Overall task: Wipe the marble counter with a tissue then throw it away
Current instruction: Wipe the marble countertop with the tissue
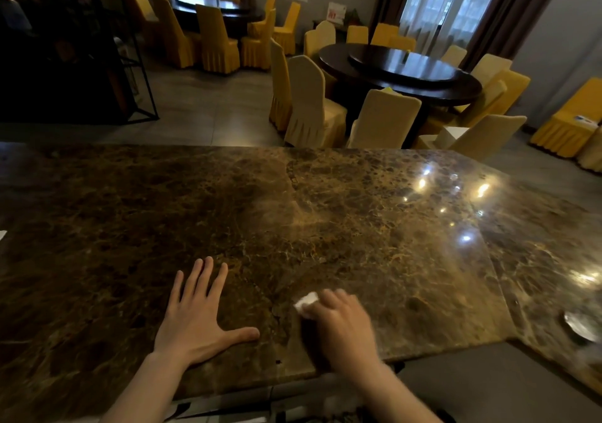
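A wide brown marble counter [293, 214] fills the lower half of the head view. My left hand [198, 318] lies flat on it near the front edge, fingers spread, holding nothing. To its right, my right hand [342, 321] presses a small white tissue [306, 302] against the marble; the hand is blurred. Only the tissue's left end shows beyond my fingers, the remainder is hidden under the hand.
A round metal dish [583, 325] sits on the counter at the far right. Beyond the counter stand dark round tables [400, 73] ringed by yellow and cream covered chairs [312, 109]. A black frame shelf [130, 64] stands at the left.
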Demonstrator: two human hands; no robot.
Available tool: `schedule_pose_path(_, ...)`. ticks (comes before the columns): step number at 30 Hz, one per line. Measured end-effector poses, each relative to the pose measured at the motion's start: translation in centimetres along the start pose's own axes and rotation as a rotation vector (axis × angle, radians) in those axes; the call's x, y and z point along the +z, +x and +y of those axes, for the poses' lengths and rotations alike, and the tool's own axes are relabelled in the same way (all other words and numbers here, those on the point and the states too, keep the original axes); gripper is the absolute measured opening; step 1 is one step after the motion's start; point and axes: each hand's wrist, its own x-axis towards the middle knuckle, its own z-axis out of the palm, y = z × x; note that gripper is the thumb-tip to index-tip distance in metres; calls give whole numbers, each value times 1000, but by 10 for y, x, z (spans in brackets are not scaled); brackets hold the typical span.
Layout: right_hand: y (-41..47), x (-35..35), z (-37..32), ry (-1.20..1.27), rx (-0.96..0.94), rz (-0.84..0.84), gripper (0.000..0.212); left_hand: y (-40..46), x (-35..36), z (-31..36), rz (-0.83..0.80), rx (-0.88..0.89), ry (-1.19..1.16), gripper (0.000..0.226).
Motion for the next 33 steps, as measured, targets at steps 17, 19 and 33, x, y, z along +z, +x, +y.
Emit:
schedule_pose_path(17,14,-6,30,-53,184,53,24,1,1,-1,-1,-9,-7,145)
schedule_pose_path(19,19,-20,70,-126,376,99,19,2,1,0,7,-10,-13,145)
schedule_pose_path(33,38,14,3,0,-8,60,21,2,-2,0,-49,-12,40,146)
